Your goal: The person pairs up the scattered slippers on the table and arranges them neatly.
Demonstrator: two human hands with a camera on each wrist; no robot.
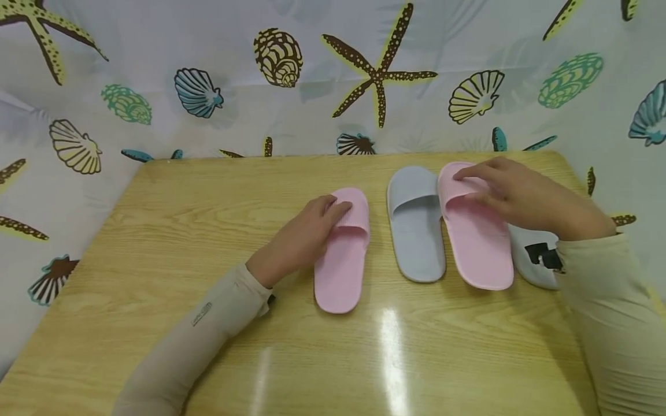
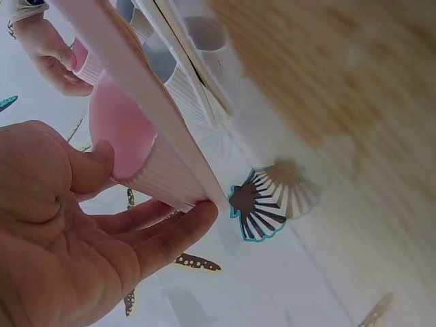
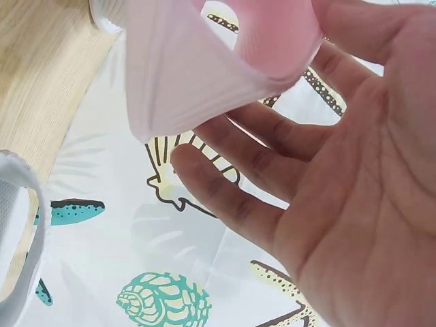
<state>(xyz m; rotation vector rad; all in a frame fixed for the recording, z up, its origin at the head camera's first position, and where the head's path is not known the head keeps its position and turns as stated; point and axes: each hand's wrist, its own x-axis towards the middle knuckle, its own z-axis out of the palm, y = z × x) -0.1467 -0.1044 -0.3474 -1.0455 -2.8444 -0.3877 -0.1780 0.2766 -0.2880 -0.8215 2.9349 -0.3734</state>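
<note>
My left hand (image 1: 299,234) pinches a pink slipper (image 1: 338,283) by its ribbed strap, left of the other slippers in the head view. The left wrist view has the thumb at the strap's open edge and the fingertips along the outer side of the pink slipper (image 2: 122,129). A second pink slipper (image 1: 481,254) is held at the strap by my right hand (image 1: 531,193), toe pointing away. In the right wrist view, the fingers reach along the underside of that pink strap (image 3: 197,75) as it appears there.
A grey slipper (image 1: 421,242) lies just left of the right-hand pink one. Another grey slipper (image 1: 536,271), with a black patch, is partly hidden under the right forearm. The wooden table (image 1: 208,196) meets a shell-patterned cloth (image 1: 312,104) at its back edge.
</note>
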